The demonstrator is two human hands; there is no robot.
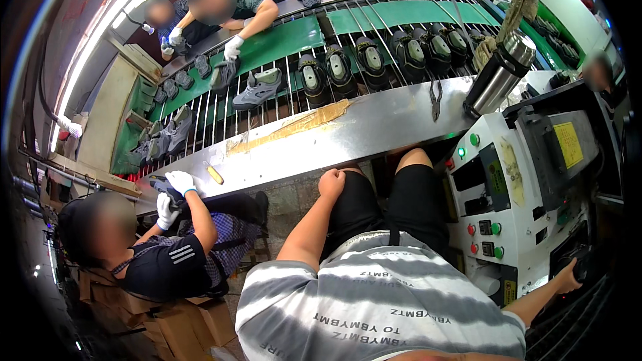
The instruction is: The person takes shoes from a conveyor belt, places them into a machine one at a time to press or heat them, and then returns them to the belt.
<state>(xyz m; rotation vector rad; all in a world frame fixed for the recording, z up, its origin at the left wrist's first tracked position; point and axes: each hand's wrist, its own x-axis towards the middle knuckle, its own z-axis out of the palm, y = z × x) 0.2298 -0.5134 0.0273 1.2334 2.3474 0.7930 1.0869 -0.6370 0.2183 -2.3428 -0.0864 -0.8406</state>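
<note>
Left hand [332,182]: fisted, empty, resting on knee.
Right hand [570,278]: pressed on machine [528,187], grip unclear.
Machine: heavy, rigid; hold edges.

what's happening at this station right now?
Shoe line. The wearer sits at a steel counter; left hand rests fisted on the left knee, right hand touches the lower side of a white control machine. Dark shoes sit in a row on the green conveyor. A gloved co-worker on the left handles a dark item; two more work across the belt.
</note>
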